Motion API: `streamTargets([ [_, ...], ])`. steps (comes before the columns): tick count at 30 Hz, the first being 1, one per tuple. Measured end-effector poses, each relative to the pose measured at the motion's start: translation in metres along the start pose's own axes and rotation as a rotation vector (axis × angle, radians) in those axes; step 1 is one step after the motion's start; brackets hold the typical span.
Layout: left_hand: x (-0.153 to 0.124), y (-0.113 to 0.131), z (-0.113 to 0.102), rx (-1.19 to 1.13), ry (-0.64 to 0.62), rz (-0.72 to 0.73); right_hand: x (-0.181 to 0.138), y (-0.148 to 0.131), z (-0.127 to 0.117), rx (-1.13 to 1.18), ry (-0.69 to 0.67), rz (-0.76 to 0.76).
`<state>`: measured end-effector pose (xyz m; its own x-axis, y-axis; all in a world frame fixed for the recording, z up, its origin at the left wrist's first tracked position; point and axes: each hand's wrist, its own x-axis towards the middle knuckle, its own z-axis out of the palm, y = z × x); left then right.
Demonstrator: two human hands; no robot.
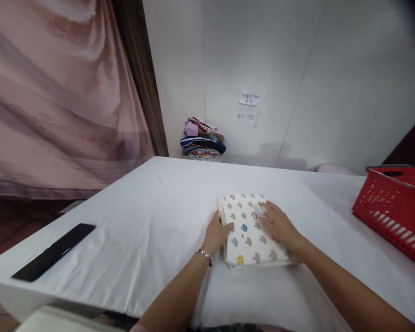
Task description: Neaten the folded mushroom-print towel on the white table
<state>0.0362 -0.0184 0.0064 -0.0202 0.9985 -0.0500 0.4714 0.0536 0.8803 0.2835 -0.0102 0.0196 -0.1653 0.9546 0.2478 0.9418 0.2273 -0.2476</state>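
Note:
A folded white cloth [244,240] with a print of grey, red, blue and yellow mushrooms lies on the white-covered table, several layers thick. My left hand [217,234], with a silver bracelet at the wrist, grips its left edge. The thumb rests on top and the other fingers are along the side, partly hidden. On the right part of the cloth, my right hand [280,226] lies flat with its fingers spread, pressing the surface and holding nothing.
At the right stands a red plastic basket [394,203] with a metal handle. A black flat object [55,251] lies near the table's left edge. Behind the table [152,203], a pile of folded fabrics [203,140] rises by the wall. A pink curtain [55,92] hangs at left.

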Motion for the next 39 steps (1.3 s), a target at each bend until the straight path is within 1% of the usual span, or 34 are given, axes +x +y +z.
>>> streamTargets([
  [2, -0.002, -0.001, 0.001, -0.013, -0.002, -0.002, -0.002, -0.014, 0.005, 0.023, -0.059, -0.123],
  [4, -0.003, -0.001, 0.001, -0.028, -0.009, 0.012, -0.004, -0.023, 0.013, 0.032, -0.177, -0.212],
  [6, -0.005, -0.001, 0.001, -0.036, -0.021, 0.037, -0.004, -0.028, 0.018, 0.035, -0.289, -0.240],
  [7, -0.005, -0.001, 0.001, -0.033, -0.025, 0.049, -0.003, -0.030, 0.018, 0.035, -0.319, -0.231],
  [9, -0.006, -0.001, 0.001, -0.013, -0.021, 0.048, 0.003, -0.034, 0.016, 0.032, -0.327, -0.201],
  [11, -0.006, 0.000, 0.000, 0.006, -0.012, 0.030, 0.014, -0.041, 0.011, 0.027, -0.297, -0.195],
  [13, -0.006, 0.001, 0.000, 0.014, -0.006, 0.029, 0.027, -0.051, 0.008, 0.017, -0.250, -0.219],
  [15, -0.006, 0.000, 0.000, 0.016, -0.006, 0.038, 0.041, -0.060, 0.012, 0.002, -0.218, -0.251],
  [18, -0.005, -0.002, 0.001, 0.022, -0.006, 0.042, 0.057, -0.066, 0.028, -0.033, -0.259, -0.268],
  [21, -0.004, -0.006, 0.002, 0.036, 0.001, 0.064, 0.064, -0.065, 0.041, -0.050, -0.305, -0.265],
  [25, -0.004, -0.009, 0.002, 0.023, -0.006, 0.103, 0.062, -0.059, 0.040, 0.030, -0.318, -0.265],
  [27, -0.004, -0.009, 0.001, -0.008, -0.012, 0.112, 0.058, -0.051, 0.036, 0.088, -0.288, -0.212],
  [29, -0.004, -0.009, 0.000, -0.040, -0.014, 0.117, 0.052, -0.036, 0.031, 0.113, -0.217, -0.122],
  [33, -0.003, -0.007, -0.004, -0.099, -0.018, 0.083, 0.033, 0.008, 0.023, 0.151, -0.085, 0.132],
  [36, 0.001, -0.006, -0.004, -0.143, -0.023, 0.017, 0.016, 0.035, 0.014, 0.342, -0.112, 0.380],
  [39, 0.007, -0.008, -0.002, -0.188, -0.036, -0.048, 0.004, 0.043, 0.003, 0.522, -0.159, 0.606],
])
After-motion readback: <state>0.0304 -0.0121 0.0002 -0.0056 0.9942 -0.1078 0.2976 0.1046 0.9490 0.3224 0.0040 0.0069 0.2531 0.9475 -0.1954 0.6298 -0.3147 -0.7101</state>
